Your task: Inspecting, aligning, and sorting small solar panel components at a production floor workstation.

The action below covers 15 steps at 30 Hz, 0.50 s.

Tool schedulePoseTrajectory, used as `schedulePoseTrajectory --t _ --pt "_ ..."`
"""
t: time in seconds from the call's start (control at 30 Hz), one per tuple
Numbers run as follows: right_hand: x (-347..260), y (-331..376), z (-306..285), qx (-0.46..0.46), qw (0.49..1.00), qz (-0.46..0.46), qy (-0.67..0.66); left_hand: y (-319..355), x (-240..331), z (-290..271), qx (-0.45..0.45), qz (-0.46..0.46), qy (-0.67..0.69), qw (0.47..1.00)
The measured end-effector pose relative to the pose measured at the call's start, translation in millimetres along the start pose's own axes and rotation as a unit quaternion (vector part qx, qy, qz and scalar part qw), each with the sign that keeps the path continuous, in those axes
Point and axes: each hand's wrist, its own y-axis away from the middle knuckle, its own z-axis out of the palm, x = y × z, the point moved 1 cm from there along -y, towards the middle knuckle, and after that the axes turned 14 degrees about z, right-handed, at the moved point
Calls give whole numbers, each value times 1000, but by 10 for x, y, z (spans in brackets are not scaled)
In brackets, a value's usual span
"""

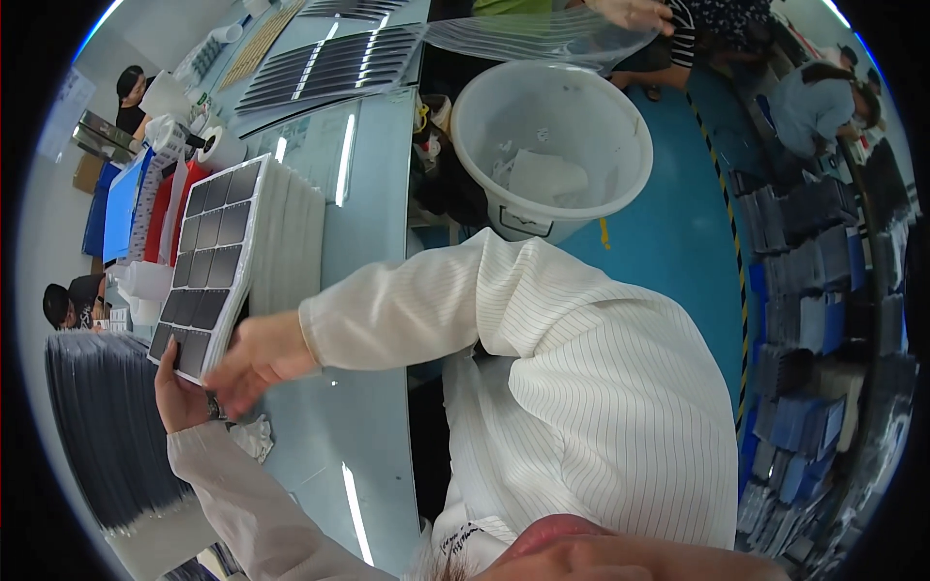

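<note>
A white-framed panel (215,230) with rows of dark rectangular pieces leans against a stack of similar white-edged sheets (295,228) on the table. At the panel's near lower corner, my left hand (182,395) grips the edge, thumb on its dark face and the other fingers mostly hidden. My right hand (263,356) is beside the same corner, close to the left wrist. Its fingertips are smeared by motion, so whether they touch the panel is unclear. Crumpled clear plastic (256,438) lies just beside my hands.
The glass-topped table (363,223) holds dark striped sheets (334,66) at its far end. A white bin (632,174) stands beside it. Another person's hand (635,14) is at a clear plastic sheet (542,37). A tall stack of dark sheets (111,426) stands left; loaded shelves (799,329) line the right.
</note>
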Motion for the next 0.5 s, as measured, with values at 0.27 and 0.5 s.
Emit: schedulePoseTrajectory --t 0.27,0.5 --pt "-652 281 -384 79 936 -212 -271 -24 240 156 12 110 -22 994" --pt "-736 506 -220 71 936 -124 -322 820 500 203 43 142 12 989"
